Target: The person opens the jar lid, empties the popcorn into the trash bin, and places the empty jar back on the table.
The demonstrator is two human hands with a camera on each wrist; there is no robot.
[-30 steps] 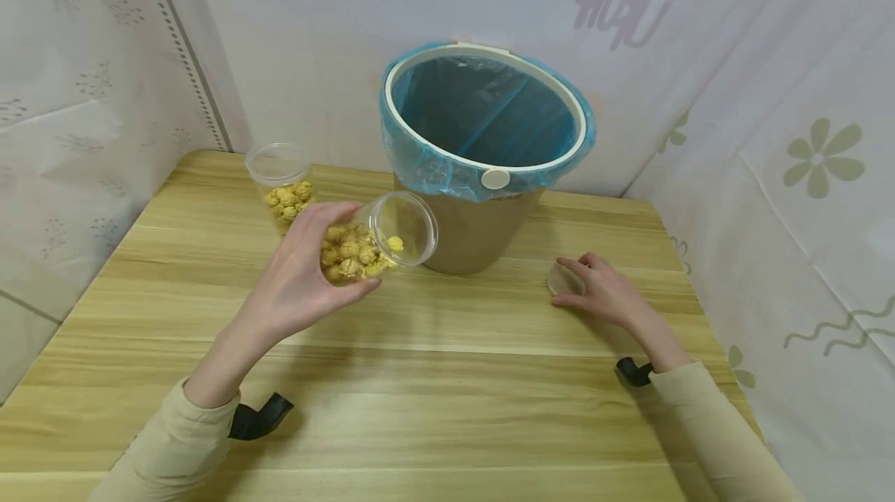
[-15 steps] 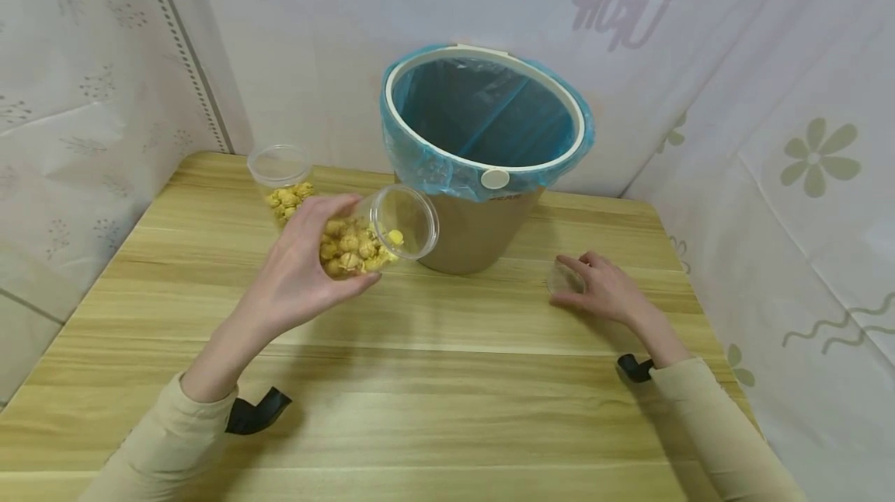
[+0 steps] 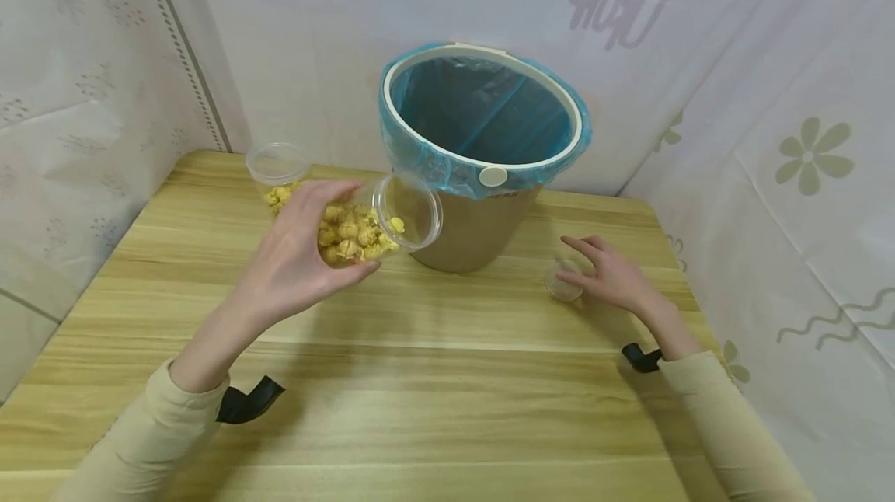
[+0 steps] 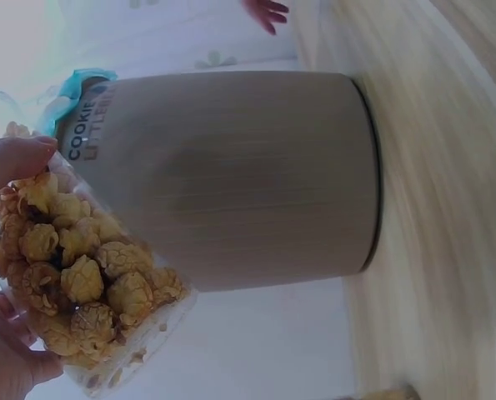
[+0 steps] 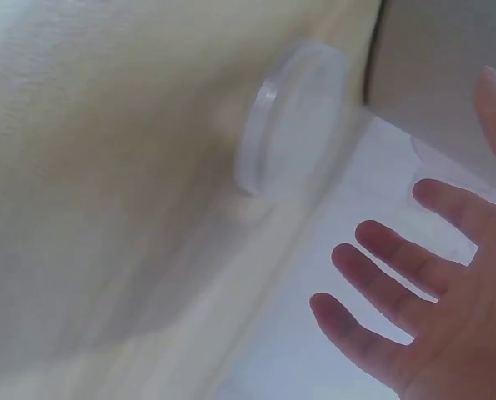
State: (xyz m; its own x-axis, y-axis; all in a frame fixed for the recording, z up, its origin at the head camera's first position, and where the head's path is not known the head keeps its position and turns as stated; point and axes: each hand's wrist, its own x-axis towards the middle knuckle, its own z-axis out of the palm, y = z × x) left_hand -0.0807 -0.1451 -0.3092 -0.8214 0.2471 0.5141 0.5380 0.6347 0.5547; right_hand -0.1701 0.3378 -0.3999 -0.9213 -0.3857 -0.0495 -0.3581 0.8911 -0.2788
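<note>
My left hand (image 3: 294,257) grips a clear plastic jar (image 3: 408,210) of caramel popcorn (image 4: 85,271), raised above the table. The jar has no lid on and tilts with its mouth toward the right, in front of the bin. On the table at the right lies a clear round lid (image 5: 293,121). Over it, apart from it in the right wrist view, hovers my right hand (image 3: 611,277) with its fingers spread. A second clear jar (image 3: 277,164) of popcorn stands behind my left hand, partly hidden by it.
A brown trash bin (image 3: 468,230) with a blue liner (image 3: 437,172) and a white rim ring stands at the back middle of the wooden table (image 3: 447,401). Patterned curtains (image 3: 315,43) close in the back and both sides.
My right hand has let go of the lid, lifted off it and spread its fingers. The lid stays on the table. My left hand has risen slightly with the jar.
</note>
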